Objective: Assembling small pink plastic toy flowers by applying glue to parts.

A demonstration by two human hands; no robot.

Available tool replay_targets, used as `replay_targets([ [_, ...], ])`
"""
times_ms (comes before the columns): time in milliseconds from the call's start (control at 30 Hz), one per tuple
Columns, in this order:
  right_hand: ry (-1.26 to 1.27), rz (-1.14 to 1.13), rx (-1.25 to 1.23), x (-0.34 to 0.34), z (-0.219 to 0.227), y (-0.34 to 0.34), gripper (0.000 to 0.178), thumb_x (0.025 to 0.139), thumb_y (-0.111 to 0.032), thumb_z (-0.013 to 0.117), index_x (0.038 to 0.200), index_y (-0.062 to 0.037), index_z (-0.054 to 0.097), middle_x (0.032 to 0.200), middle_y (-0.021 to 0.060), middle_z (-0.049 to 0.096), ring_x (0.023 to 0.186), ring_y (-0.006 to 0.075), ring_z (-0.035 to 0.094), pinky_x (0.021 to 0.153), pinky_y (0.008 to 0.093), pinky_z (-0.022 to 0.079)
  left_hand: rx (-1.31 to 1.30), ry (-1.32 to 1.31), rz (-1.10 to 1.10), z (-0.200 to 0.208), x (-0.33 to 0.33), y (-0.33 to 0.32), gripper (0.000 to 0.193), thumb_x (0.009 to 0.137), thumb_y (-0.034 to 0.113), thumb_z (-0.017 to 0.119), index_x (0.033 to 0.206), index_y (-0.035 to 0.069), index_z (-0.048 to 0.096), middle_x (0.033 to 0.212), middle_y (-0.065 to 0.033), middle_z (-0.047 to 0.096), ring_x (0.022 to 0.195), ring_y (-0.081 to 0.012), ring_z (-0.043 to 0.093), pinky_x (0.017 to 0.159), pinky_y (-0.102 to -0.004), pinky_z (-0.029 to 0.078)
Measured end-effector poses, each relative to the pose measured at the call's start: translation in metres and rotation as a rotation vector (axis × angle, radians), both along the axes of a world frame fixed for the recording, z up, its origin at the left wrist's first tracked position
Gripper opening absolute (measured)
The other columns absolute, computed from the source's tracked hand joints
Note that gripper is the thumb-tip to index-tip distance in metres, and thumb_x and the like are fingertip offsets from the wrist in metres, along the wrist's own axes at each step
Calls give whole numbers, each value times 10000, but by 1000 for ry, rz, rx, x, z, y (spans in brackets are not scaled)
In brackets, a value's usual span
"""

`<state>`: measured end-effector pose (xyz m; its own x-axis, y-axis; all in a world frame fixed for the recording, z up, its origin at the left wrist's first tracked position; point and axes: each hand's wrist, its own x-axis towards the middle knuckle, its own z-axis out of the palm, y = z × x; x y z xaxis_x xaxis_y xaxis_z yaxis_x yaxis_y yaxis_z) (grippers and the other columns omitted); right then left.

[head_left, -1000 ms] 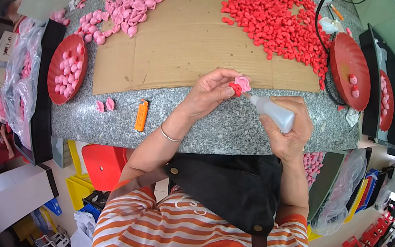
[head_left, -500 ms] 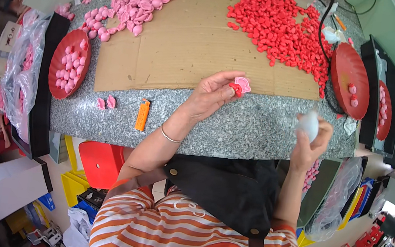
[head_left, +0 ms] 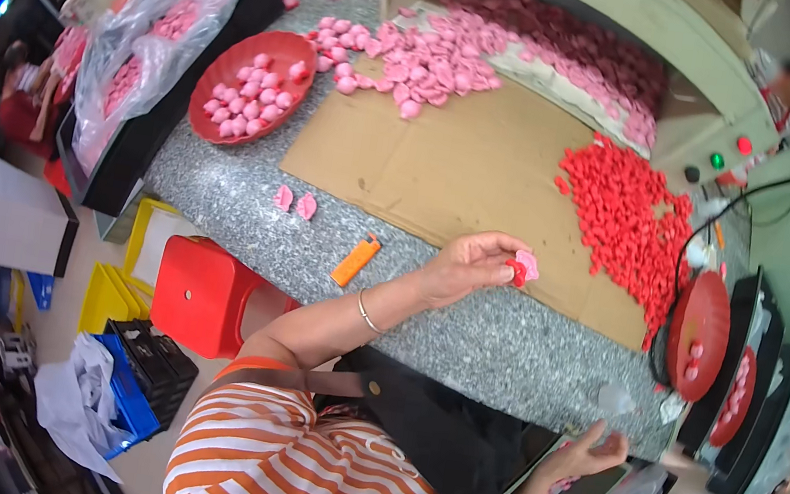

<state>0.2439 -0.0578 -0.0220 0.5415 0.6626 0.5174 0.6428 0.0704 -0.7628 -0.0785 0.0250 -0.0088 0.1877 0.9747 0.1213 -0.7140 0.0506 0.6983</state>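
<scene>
Above the grey speckled worktop, my left hand (head_left: pixel 460 272) pinches a small pink plastic shell piece (head_left: pixel 530 265) with a small red piece (head_left: pixel 516 273) against it. My right hand (head_left: pixel 585 456) is beyond the worktop's front edge at the right, fingers apart and holding nothing. Just past its fingertips, a whitish translucent squeeze bottle (head_left: pixel 616 398) is on the worktop. An orange lighter-like tool (head_left: pixel 356 260) lies left of my left forearm, with two loose pink pieces (head_left: pixel 305 205) farther left.
A cardboard sheet (head_left: pixel 456 170) carries a pink heap (head_left: pixel 441 63) and a red heap (head_left: pixel 617 213). Red bowls stand left (head_left: pixel 201 119) and right (head_left: pixel 716 322), holding pink balls. Behind is a pale green machine (head_left: pixel 699 98) with buttons. A black cable (head_left: pixel 689 238) crosses the right side.
My right hand has let go of the squeeze bottle and drawn back toward me. My left hand still pinches the pink and red pieces. The whole view has turned and shifted.
</scene>
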Motion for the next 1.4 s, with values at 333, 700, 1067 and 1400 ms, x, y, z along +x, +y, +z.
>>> replay_targets([
  [333,-139,1174,-219,-261,65,187,164,855,-47,567,1006,1,611,943,106,652,910,166,613,803,270,463,76,-23,192,7,-46,-12,340,849,7,558,1184,10,497,1148,-110,563,1056,-181,549,887,-322,453],
  [700,-393,1178,-204,-402,7,277,293,701,-148,695,914,-44,524,912,136,610,844,306,584,748,386,461,93,-239,182,16,-60,-13,362,841,-19,551,1197,-9,484,1191,-129,535,1106,-207,516,932,-352,422],
  [1067,-1046,1293,-332,-331,58,279,185,719,-116,641,858,-20,566,699,103,571,646,197,571,630,323,466,16,-327,149,14,-61,-19,375,829,-10,571,1193,-23,483,1183,-130,538,1106,-219,517,953,-363,409],
  [1400,-571,1536,-426,-328,52,263,196,696,-89,648,861,-2,587,808,134,569,742,258,582,694,350,479,62,-258,141,17,-64,-15,395,822,22,601,1196,-29,482,1167,-141,547,1098,-223,526,945,-353,415],
])
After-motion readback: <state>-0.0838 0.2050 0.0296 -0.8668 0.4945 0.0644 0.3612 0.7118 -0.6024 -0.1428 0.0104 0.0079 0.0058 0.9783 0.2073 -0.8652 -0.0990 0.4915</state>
